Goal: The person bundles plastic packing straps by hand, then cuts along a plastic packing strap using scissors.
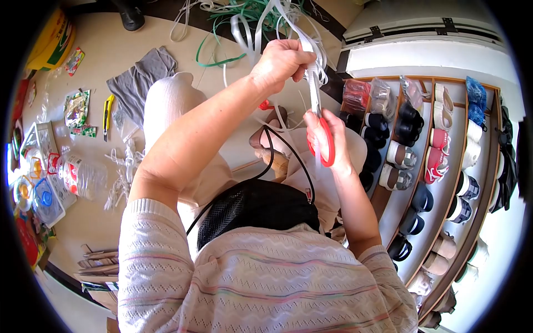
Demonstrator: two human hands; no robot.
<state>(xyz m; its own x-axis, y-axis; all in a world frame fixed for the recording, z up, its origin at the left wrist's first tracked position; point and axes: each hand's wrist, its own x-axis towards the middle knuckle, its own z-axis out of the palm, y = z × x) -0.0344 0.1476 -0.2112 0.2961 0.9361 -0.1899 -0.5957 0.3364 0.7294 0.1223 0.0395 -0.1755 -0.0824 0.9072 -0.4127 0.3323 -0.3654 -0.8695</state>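
Observation:
My left hand (280,64) is closed, pinching a white plastic strap (302,34) in front of me. Closed around the red handles of a pair of scissors (327,147) is my right hand (325,130), just below and to the right of the left. The blades point up toward the pinched strap and overlap it in view; whether they are cutting it I cannot tell. Past my left hand, more white straps and a tangle of green straps (258,15) lie on the floor. A black woven bag (255,208) with thin handles rests against my lap.
A shoe rack (427,183) with several pairs of shoes stands at the right. On the left floor are a grey cloth (141,80), a yellow cutter knife (107,116), a clear plastic bottle (83,175) and white strap scraps (127,166). A yellow bucket (53,39) is at upper left.

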